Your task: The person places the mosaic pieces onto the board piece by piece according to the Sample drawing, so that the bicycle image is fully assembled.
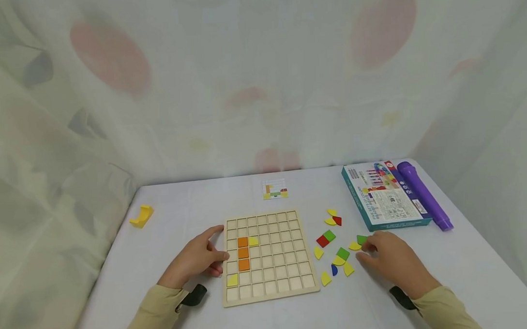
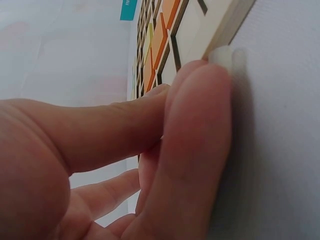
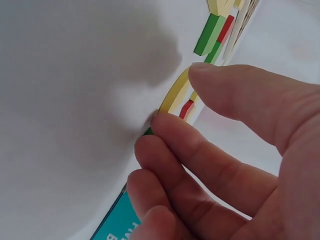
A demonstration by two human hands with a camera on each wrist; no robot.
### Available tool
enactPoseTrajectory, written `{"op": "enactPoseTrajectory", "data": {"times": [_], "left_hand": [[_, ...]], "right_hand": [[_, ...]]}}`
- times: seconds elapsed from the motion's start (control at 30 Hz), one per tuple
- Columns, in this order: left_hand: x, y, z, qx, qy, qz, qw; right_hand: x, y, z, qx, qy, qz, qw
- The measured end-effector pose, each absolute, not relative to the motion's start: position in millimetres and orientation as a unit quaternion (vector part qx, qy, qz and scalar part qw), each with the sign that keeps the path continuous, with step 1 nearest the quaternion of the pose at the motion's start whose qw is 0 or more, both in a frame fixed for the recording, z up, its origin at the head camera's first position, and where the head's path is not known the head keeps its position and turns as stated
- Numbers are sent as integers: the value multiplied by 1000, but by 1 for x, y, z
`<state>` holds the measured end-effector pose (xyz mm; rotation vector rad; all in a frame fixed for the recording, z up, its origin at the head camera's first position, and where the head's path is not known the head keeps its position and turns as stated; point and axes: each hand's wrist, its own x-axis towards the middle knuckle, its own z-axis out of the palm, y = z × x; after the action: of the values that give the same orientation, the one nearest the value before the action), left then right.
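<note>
Box label: box lies far right, print upside-down; "FIVE SETS OF" roughly readable in head view, rest too small.
Side lettering: right wrist view has a few white letters on the box's teal side, "FIV" and a "B" partly in frame; head view barely gives these.
Card: pattern card beyond the board, coloured blocks on a grid.
Left hand: left hand at board's left rim, thumb over top, fingertips against side (left wrist view); pinching the edge.
Right hand: right hand pinching a yellow piece by its two ends, thumb and index; grip clear in right wrist view, partly covered in head view. Piece is on the table, green piece just beside.
Board: wooden board, between the hands, 7 x 7 cells.
On board: 3 orange squares stacked in second column; 2 yellow tiles, one right of top orange, one lower left.
Loose, right of board: 7 yellow incl. pinched one, 3 green, 2 red, 1 blue.
Others: 1 purple tube beside box; 1 yellow curved block far left.
</note>
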<state>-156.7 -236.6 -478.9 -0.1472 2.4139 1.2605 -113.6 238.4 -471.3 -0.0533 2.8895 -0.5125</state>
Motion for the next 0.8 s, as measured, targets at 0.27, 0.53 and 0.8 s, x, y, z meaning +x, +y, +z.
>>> {"op": "enactPoseTrajectory", "data": {"times": [0.27, 0.53, 0.8], "left_hand": [[-155, -239, -481, -56, 865, 454, 205], [-155, -239, -481, -60, 864, 455, 207], [-156, -237, -478, -57, 865, 453, 207]], "right_hand": [[-131, 225, -474, -36, 979, -185, 83], [-143, 209, -472, -41, 980, -175, 86], [-148, 199, -471, -47, 981, -174, 73]]}}
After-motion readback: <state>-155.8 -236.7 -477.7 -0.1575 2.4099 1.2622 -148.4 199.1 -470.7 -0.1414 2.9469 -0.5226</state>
